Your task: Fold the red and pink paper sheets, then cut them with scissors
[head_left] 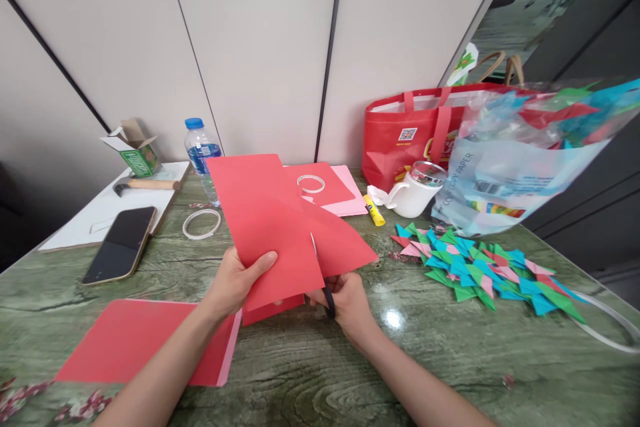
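red paper is pinched in the person's left hand, thumb flat on its face, and tilts above the green table. the right hand curls round the black handle of the scissors; a blade shows in the slit, and the cut flap flares out to the right. near the left forearm, red sheets lie with a pink edge showing. farther left are a phone, a hammer and a bottle. on the right, a glue stick lies beside a white mug, with folded paper pieces in front of a plastic bag.
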{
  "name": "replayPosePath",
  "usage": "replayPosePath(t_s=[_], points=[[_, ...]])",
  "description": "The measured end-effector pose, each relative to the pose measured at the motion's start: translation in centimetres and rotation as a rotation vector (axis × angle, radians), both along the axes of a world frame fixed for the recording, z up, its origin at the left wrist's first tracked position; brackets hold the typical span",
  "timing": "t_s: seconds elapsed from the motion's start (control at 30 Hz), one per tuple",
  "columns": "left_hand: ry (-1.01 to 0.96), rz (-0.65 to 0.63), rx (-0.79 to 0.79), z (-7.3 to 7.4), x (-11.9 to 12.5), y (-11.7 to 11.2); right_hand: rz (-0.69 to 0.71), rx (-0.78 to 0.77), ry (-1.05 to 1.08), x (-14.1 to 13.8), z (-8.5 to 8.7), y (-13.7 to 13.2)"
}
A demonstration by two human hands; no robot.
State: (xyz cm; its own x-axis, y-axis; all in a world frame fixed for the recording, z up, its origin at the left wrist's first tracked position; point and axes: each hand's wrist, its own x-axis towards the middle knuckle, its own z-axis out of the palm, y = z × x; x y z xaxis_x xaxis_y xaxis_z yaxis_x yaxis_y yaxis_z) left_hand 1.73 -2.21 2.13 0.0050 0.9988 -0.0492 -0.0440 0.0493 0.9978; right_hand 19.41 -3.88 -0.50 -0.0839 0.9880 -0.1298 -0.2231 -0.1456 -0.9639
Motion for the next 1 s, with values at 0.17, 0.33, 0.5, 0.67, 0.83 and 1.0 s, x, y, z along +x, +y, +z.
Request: replayPosePath(t_s=[0.17, 0.33, 0.5, 0.67, 0.83, 1.0], points=[[-0.028, -0.010, -0.011, 0.0, 0.0, -0.1, -0.008, -0.038, 0.013, 0.0, -0.2, 0.0], [0.014, -0.003, -0.013, 0.1, 0.0, 0.0, -0.013, -0.043, -0.026, 0.0, 0.0, 0.1], [0.075, 0.013, 0.004, 0.0, 0.0, 0.0, -0.007, -0.037, -0.020, 0.0, 0.2, 0.1], [0.021, 0.004, -0.010, 0.1, 0.2, 0.1, 0.053, -0.014, 0.021, 0.1, 0.0, 0.1], [-0.033, 0.093, 0.027, 1.1, -0.5, 0.6, 0.388, -0.014, 0.111, 1.6, 0.2, 0.5], [-0.063, 0.127, 0.015, 2.1, -1.5, 0.8, 0.726, -0.005, 0.160, 4.0, 1.4, 0.9]])
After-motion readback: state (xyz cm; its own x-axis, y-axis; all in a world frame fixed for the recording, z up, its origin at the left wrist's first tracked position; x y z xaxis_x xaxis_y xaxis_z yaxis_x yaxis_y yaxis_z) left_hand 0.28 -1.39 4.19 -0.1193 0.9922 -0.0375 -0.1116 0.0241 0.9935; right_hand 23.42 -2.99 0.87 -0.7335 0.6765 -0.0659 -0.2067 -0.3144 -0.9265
